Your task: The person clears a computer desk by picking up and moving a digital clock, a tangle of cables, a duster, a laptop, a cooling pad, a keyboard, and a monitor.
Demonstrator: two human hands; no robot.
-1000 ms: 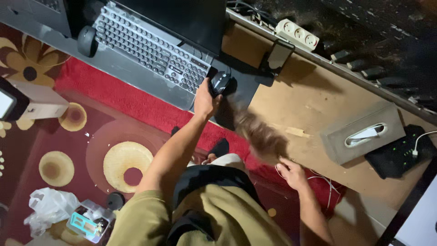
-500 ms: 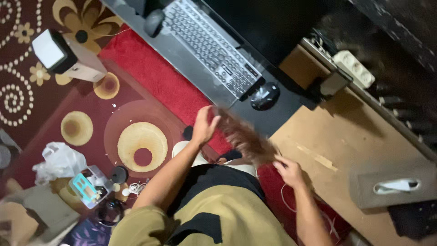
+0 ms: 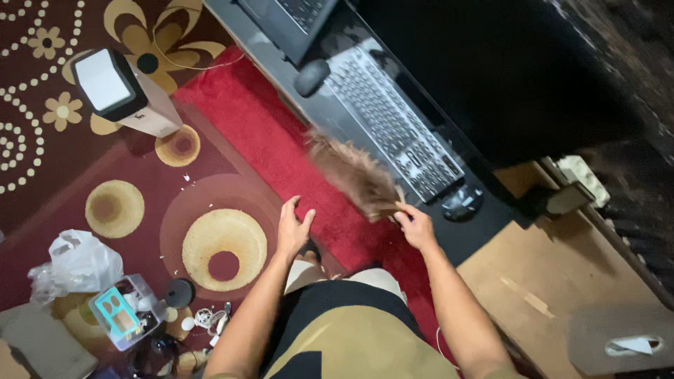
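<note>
Swung leftward since before, the feather duster (image 3: 354,175) slants far-left from the right hand (image 3: 415,226), whose fingers grip its handle; left hand (image 3: 293,228) hovers open.

Dim indoor light, motion blur throughout.

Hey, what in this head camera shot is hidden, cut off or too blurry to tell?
- Feather duster in the right hand: brown feathers motion-blurred; handle hidden inside the fist.
- Monitor: screen too dark to read.
- Keyboard: keys too small to read.
- Tissue box: blurred, cut by the bottom edge.
- Left hand: palm faces away.
</note>
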